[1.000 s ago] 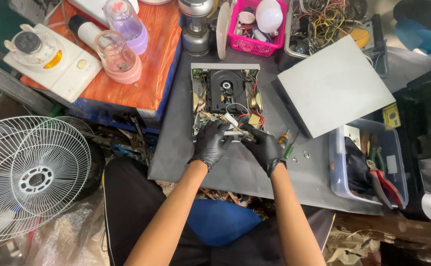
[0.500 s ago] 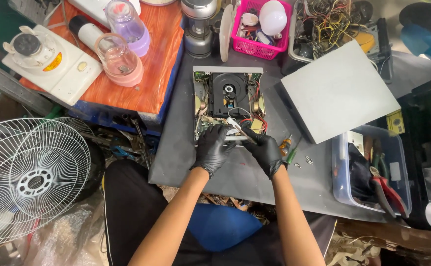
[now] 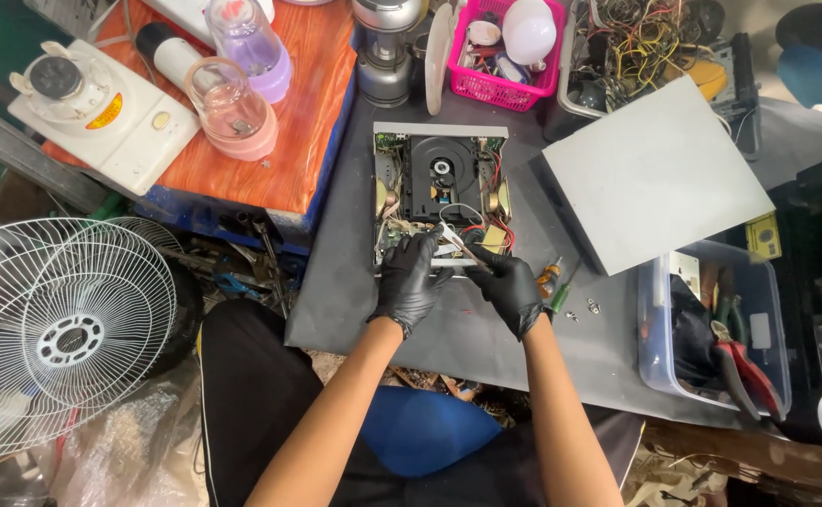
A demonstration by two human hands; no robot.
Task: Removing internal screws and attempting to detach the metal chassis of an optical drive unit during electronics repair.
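- The left hand (image 3: 409, 282), in a black glove, rested with curled fingers on the near left corner of the opened disc player (image 3: 441, 192); whether it gripped any part could not be told.
- The right hand (image 3: 507, 284), also in a black glove, was closed around a thin tool (image 3: 460, 246) whose tip pointed up and left into the player's wiring.
- The opened disc player lay on the dark grey counter (image 3: 354, 272), lid off, with a black disc tray in its middle and red, yellow and white wires along its near edge.
- A grey flat cover panel (image 3: 655, 174) lay tilted just right of the player.
- A screwdriver with a green and orange handle (image 3: 553, 282) lay on the counter just beside the right hand, with small screws (image 3: 587, 308) near it.
- A clear plastic bin (image 3: 711, 329) with red-handled pliers stood at the right.
- A pink basket (image 3: 500, 56) sat behind the player.
- A white fan guard (image 3: 54, 329) stood at the left, below the counter.
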